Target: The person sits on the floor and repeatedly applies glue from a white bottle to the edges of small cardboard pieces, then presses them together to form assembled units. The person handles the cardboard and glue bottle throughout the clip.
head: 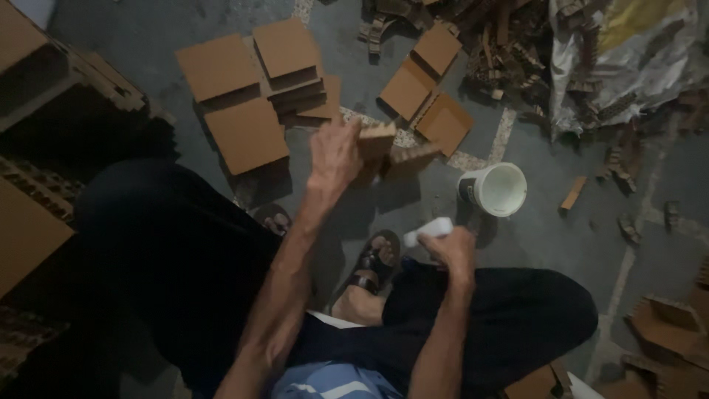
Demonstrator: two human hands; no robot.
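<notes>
left hand (334, 154) is up in front, closed round a small honeycomb cardboard piece (391, 151). right hand (452, 247) sits lower by the knee, wrapped round a white brush or applicator (427, 230), hard to tell which. white bucket (496, 189) stands on the floor (539, 229) just beside it. a few flat cardboard squares (247, 133) are already laid out ahead, so i'd guess some are done, but the scrap pile (509, 44) looks big, plenty left.
</notes>
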